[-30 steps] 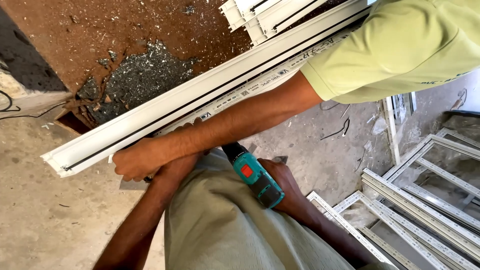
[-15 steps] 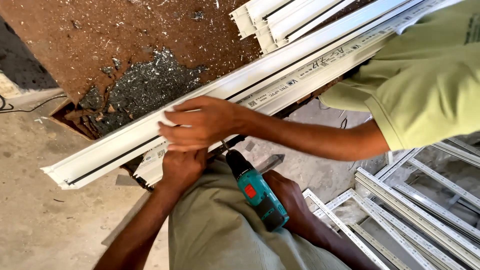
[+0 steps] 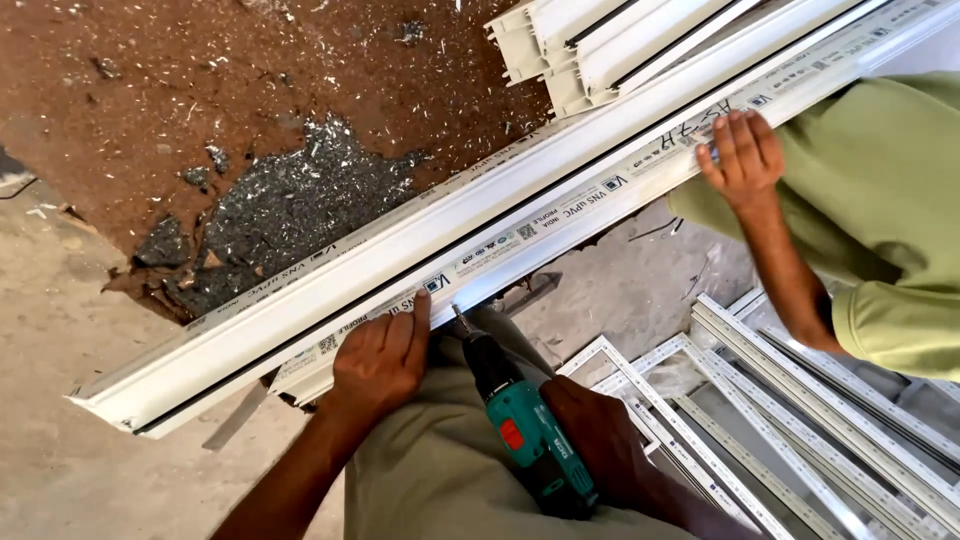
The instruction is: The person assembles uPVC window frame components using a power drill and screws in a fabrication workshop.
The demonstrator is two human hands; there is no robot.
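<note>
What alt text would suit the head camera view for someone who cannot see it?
The right hand aims a teal drill at a long white plastic profile while the left hand steadies it. A co-worker's hand presses the profile farther along.

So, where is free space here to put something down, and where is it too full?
Bare concrete floor lies left of the long white profile, and a patch under it beside the drill. The stacked white frames at lower right and the shavings-strewn brown table are crowded.

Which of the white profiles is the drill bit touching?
The long front profile under the left hand, not the short stacked offcuts behind.
</note>
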